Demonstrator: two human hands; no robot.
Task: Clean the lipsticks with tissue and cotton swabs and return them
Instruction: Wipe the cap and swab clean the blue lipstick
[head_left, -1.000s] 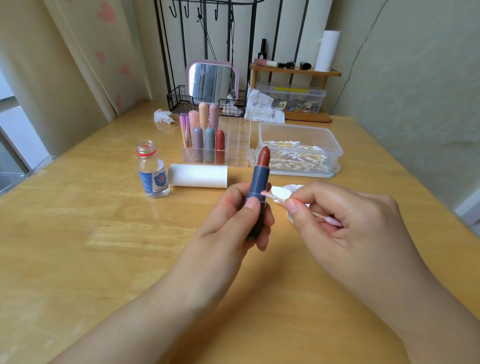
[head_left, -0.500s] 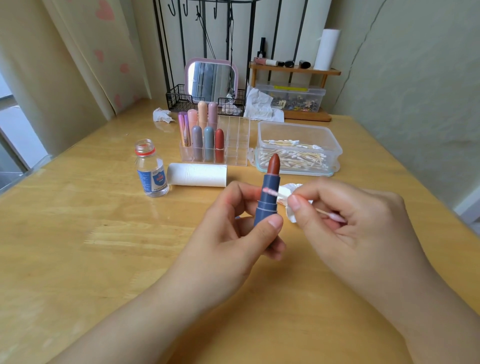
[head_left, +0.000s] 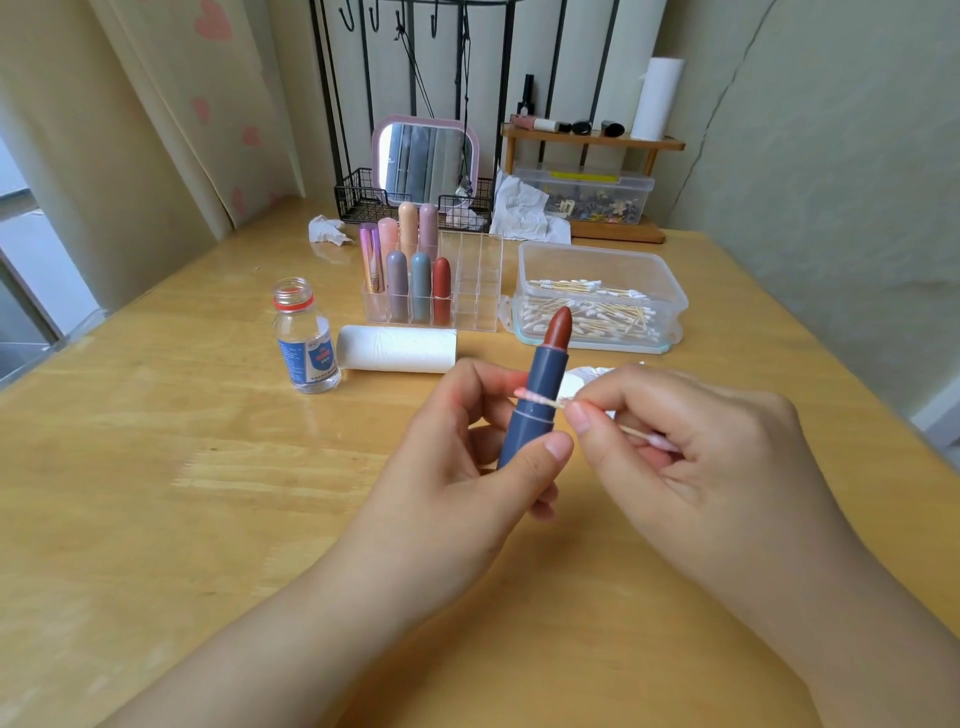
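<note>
My left hand (head_left: 467, 467) grips an uncapped blue lipstick (head_left: 540, 395) upright above the table, its brown-red tip pointing up. My right hand (head_left: 691, 457) pinches a cotton swab (head_left: 540, 399) with pink-stained ends. The swab's near tip lies across the blue tube, at the ring around its middle. Behind stands a clear organizer (head_left: 462, 291) with several capped lipsticks (head_left: 421, 283) in its left slots. A crumpled tissue (head_left: 587, 376) lies on the table just behind my hands, partly hidden.
A clear box of cotton swabs (head_left: 597, 265) sits at the right rear. A tissue roll (head_left: 397, 349) lies on its side beside an open small bottle (head_left: 304, 338). A mirror (head_left: 425, 156), wire basket, wooden shelf and used tissues (head_left: 522, 210) line the back edge.
My left hand shifted the lipstick to the right and lower, tilting it slightly. The swab tip moved from beside the tube onto its middle ring.
</note>
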